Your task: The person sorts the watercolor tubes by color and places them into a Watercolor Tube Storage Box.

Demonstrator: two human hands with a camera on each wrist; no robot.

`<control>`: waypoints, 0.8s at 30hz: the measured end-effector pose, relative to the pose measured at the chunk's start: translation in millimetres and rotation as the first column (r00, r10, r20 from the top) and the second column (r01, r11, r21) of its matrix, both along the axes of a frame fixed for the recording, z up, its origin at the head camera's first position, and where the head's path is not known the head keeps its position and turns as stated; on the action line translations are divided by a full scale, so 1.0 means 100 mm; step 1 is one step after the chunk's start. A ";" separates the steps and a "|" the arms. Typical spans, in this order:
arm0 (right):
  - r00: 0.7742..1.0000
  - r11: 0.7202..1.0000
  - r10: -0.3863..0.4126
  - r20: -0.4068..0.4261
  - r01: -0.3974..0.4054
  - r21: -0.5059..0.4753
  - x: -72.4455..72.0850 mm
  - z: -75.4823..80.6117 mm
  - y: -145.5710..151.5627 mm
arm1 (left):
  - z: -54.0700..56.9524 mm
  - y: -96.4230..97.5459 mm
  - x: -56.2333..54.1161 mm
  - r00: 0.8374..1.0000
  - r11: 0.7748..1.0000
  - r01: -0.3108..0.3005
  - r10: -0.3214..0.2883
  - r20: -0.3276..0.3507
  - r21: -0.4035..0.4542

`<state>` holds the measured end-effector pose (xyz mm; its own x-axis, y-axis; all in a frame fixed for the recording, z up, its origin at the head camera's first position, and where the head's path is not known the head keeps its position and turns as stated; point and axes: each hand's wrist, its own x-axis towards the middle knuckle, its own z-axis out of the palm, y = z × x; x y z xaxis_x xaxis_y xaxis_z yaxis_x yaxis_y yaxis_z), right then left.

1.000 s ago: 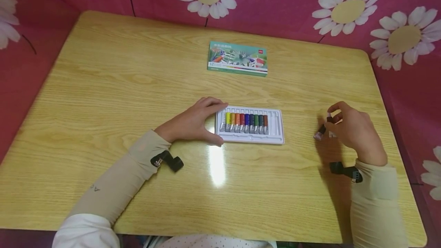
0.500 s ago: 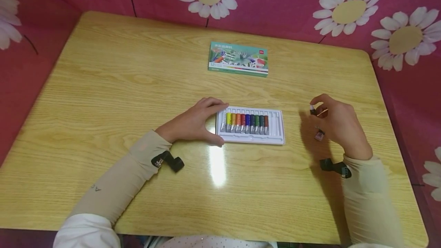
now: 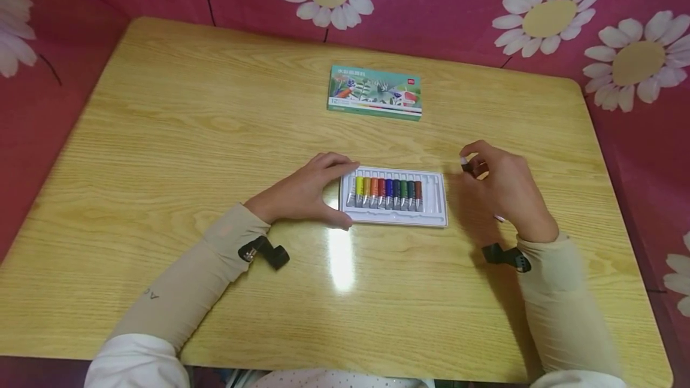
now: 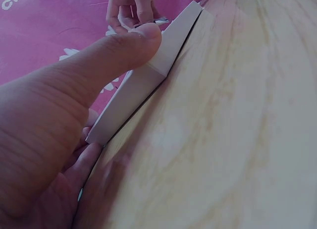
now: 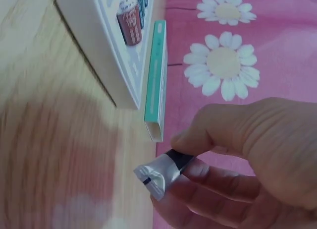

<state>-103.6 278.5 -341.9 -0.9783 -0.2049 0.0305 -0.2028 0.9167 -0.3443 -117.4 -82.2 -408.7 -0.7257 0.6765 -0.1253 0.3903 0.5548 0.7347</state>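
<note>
My left hand (image 3: 302, 193) holds the left end of a white plastic tray (image 3: 372, 217), its thumb at the near corner and its fingers at the far corner. Several paint tubes (image 3: 381, 193) lie side by side in the tray, from silver and yellow to brown, with bare slots at the right end. To the right of the tray, above the table, my right hand (image 3: 507, 187) pinches a small paint tube (image 5: 166, 172) between thumb and fingers. This tube has a black band and a crimped silver end, which points toward the table in the right wrist view.
Another small tube (image 3: 499, 218) lies on the table, mostly hidden by my right hand. Behind the tray lies a green printed paint box (image 3: 374, 93). The wooden table (image 3: 215, 106) meets a pink cloth (image 3: 431, 11) with white daisies along its back.
My right hand has moved left toward the tray with the paint tube, lifting it from beside the other tube. My left hand stays on the tray.
</note>
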 end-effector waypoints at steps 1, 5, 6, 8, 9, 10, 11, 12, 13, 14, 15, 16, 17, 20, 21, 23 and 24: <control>1.000 1.000 0.002 -0.003 -0.002 0.000 -0.01 -0.01 -0.02 | 0.00 0.00 0.00 1.000 1.000 0.001 -0.001 0.001 0.001; 1.000 1.000 0.014 -0.004 -0.014 -0.008 -0.02 -0.02 -0.08 | -0.01 0.00 0.00 1.000 1.000 -0.005 0.005 0.007 -0.004; 1.000 1.000 0.019 -0.005 -0.019 -0.014 -0.02 -0.03 -0.09 | -0.01 0.00 -0.01 1.000 1.000 -0.006 0.006 0.008 -0.006; 1.000 0.999 0.027 -0.010 -0.027 -0.028 -0.03 -0.03 -0.11 | -0.01 0.01 -0.01 1.000 1.000 -0.009 0.009 0.010 -0.008; 0.999 0.999 0.028 -0.015 -0.029 -0.036 -0.03 -0.03 -0.12 | -0.01 0.01 -0.01 1.000 1.000 -0.009 0.009 0.011 -0.008; 0.999 0.999 0.027 -0.018 -0.028 -0.044 -0.03 -0.03 -0.13 | -0.01 0.01 -0.01 1.000 1.000 -0.009 0.009 0.012 -0.007; 0.999 0.998 0.029 -0.022 -0.030 -0.052 -0.03 -0.04 -0.14 | -0.01 0.01 -0.01 1.000 1.000 -0.008 0.008 0.013 -0.007; 0.999 0.997 0.033 -0.027 -0.034 -0.064 -0.03 -0.04 -0.14 | 0.00 0.01 -0.01 1.000 1.000 -0.006 0.006 0.012 -0.006; 0.999 0.997 0.034 -0.031 -0.036 -0.075 -0.03 -0.04 -0.15 | 0.00 0.01 -0.01 1.000 1.000 -0.006 0.006 0.014 -0.006; 0.999 0.996 0.036 -0.036 -0.038 -0.084 -0.04 -0.05 -0.16 | 0.00 0.01 -0.01 1.000 1.000 -0.006 0.006 0.015 -0.005; 0.999 0.995 0.037 -0.040 -0.041 -0.091 -0.04 -0.05 -0.17 | 0.00 0.01 -0.01 1.000 1.000 -0.006 0.006 0.017 -0.005; 0.998 0.994 0.039 -0.043 -0.043 -0.097 -0.04 -0.06 -0.18 | 0.00 0.01 -0.01 1.000 1.000 -0.005 0.005 0.017 -0.006; 0.998 0.994 0.043 -0.045 -0.048 -0.103 -0.05 -0.06 -0.19 | 0.01 0.01 -0.01 1.000 1.000 -0.005 0.005 0.018 -0.006; 0.998 0.994 0.049 -0.048 -0.053 -0.098 -0.05 -0.07 -0.22 | 0.00 0.01 0.00 1.000 1.000 -0.006 0.006 0.020 -0.008; 0.998 0.994 0.051 -0.049 -0.055 -0.094 -0.05 -0.07 -0.22 | 0.00 0.01 0.00 1.000 1.000 -0.005 0.006 0.019 -0.008; 0.997 0.995 0.053 -0.049 -0.057 -0.085 -0.06 -0.07 -0.24 | 0.01 0.01 0.00 1.000 1.000 -0.005 0.005 0.019 -0.008; 0.997 0.995 0.053 -0.049 -0.057 -0.083 -0.06 -0.07 -0.24 | 0.00 0.01 0.00 1.000 1.000 -0.005 0.005 0.019 -0.008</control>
